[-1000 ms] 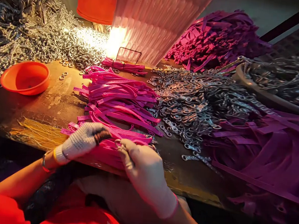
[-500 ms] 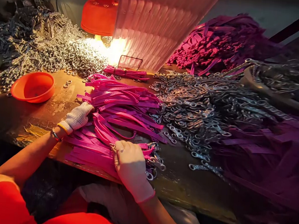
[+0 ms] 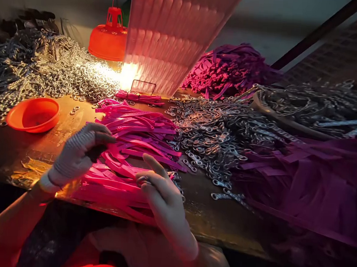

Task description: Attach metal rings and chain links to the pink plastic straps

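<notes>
My left hand (image 3: pixel 77 155), in a pale knit glove, is raised at the left end of a heap of pink straps (image 3: pixel 142 127). Its fingers curl around toward the thumb at a strap end; the grip itself lies in shadow. My right hand (image 3: pixel 168 205), also in a light glove, is at the heap's front right with its index finger lifted away. Its other fingers close on one pink strap (image 3: pixel 123 166), by a small metal piece (image 3: pixel 144 179) at the fingertips. More flat pink straps (image 3: pixel 108 189) lie beneath both hands.
An orange bowl (image 3: pixel 33 114) stands left, before a pile of metal rings (image 3: pixel 64 70). A red lamp (image 3: pixel 108 42) hangs beside a ribbed clear sheet (image 3: pixel 166 36). Ringed silver pieces (image 3: pixel 215 127) and darker pink straps (image 3: pixel 308 181) cover the right. A pink pile (image 3: pixel 230 70) lies behind.
My left hand has lifted off the straps toward me. My right hand has turned and its index finger has risen. The view has tilted up and shifted rightward.
</notes>
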